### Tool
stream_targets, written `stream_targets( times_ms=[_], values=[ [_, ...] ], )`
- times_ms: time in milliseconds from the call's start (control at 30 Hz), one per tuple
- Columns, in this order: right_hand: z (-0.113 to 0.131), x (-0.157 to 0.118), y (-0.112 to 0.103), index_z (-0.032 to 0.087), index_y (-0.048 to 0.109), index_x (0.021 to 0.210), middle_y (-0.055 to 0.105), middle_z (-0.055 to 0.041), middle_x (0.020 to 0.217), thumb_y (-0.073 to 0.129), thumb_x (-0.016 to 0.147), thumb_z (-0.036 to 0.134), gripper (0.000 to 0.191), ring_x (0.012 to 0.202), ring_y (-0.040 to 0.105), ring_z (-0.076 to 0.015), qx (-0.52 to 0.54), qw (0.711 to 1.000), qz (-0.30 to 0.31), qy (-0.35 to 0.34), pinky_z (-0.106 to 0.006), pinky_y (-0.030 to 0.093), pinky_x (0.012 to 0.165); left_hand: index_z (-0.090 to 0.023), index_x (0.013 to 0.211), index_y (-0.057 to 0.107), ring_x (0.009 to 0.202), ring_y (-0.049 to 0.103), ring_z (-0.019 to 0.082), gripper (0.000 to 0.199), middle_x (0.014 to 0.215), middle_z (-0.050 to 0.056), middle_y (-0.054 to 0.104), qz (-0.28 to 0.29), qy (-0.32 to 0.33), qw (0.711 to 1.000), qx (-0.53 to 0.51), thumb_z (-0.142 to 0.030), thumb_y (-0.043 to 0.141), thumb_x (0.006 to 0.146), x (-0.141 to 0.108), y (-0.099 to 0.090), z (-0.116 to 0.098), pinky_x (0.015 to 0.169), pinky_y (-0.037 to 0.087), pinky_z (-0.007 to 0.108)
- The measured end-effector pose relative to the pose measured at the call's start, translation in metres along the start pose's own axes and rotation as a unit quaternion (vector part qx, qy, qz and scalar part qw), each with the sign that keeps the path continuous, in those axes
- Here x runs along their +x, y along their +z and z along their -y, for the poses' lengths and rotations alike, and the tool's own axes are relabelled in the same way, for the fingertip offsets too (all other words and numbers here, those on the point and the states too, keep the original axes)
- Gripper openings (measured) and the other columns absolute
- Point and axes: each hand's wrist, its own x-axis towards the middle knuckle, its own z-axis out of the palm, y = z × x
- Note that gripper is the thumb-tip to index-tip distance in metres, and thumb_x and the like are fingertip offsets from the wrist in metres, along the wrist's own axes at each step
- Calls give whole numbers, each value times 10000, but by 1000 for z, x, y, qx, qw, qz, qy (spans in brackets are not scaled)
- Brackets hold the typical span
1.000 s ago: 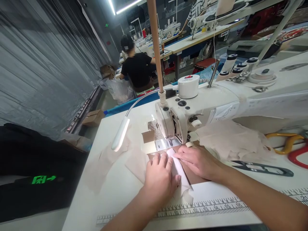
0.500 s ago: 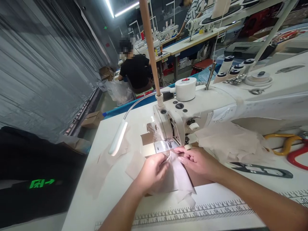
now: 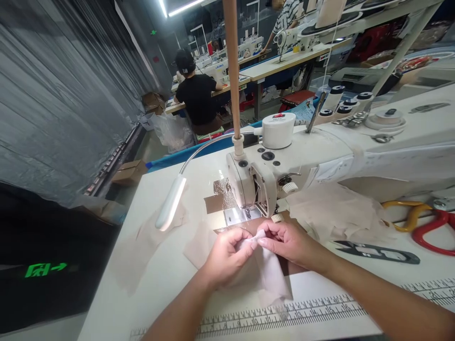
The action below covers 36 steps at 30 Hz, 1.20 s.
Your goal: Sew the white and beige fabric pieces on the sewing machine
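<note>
A thin pale pink fabric piece [image 3: 272, 277] hangs from both hands in front of the sewing machine [image 3: 245, 184]. Its upper edge is pinched by my left hand [image 3: 227, 255] from the left, thumb against fingers. My right hand [image 3: 289, 241] grips the same edge from the right, its fingertips close to the left ones. The edge looks bunched between them. Just beyond the hands are the presser foot and metal needle plate [image 3: 236, 215], lit by the lamp. Brown material [image 3: 296, 267] lies on the table under the fabric and right wrist.
To the right lie black thread snips [image 3: 378, 252], red-handled scissors [image 3: 432, 232] and a yellow handle [image 3: 408, 215]. Beige fabric scraps [image 3: 341, 210] sit under the machine arm. A lamp [image 3: 170, 203] on a bendy neck reaches over the left side. A printed ruler [image 3: 313, 308] runs along the front edge.
Both hands have drawn slightly back from the needle area and closer together. The fabric's edge is now lifted and pinched between them. The camera view has shifted a little.
</note>
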Motion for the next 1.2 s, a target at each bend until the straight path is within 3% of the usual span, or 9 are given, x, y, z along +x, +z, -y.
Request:
stream_targets(
  times_ms=[167,400,533,700,933,1100,1200],
  values=[
    [0,-1,4,204,557,717,492,35,647,553,807,269,111,594,454,-117,-39,997,-34,-51,-245,372,547,-144,760,629,675,545,131,180,714,23,625,-36,23,999,12,-306,618,838,1,2,2,639,433,235],
    [-2,-3,3,213,550,676,562,18,650,529,819,163,153,632,524,-133,-82,978,-48,-185,-269,415,601,-171,745,595,669,562,134,76,712,21,607,-73,193,975,80,-166,564,814,-3,0,1,632,464,254],
    [0,-5,2,211,535,657,561,12,707,496,811,87,201,646,524,-122,-113,962,-45,-243,-262,417,605,-179,776,584,638,543,126,94,690,11,575,-63,246,961,109,-107,529,801,-5,-2,2,591,463,252],
    [7,-7,1,209,531,694,550,11,788,483,827,31,227,675,524,-98,-136,951,-42,-275,-225,417,608,-187,789,574,657,564,125,124,710,12,597,-54,270,955,113,-78,519,809,-6,-4,2,594,477,252],
    [8,-9,1,215,522,716,534,8,802,472,814,1,240,691,529,-95,-159,939,-51,-301,-209,425,606,-186,762,559,616,533,120,106,684,10,579,-60,256,956,128,-96,520,801,-6,-5,3,567,450,252],
    [6,-9,2,211,469,711,544,5,812,477,815,9,227,685,510,-98,-180,938,-50,-291,-210,414,598,-174,810,585,598,513,114,45,670,3,568,-35,230,965,123,-214,594,828,-5,-6,3,566,437,241],
    [4,-10,2,225,496,800,558,4,795,517,815,59,168,641,499,-105,-178,949,-54,-252,-222,426,579,-175,844,622,551,497,92,72,665,-4,581,-23,255,959,121,-216,568,867,-3,-6,4,548,437,218]
  ],
)
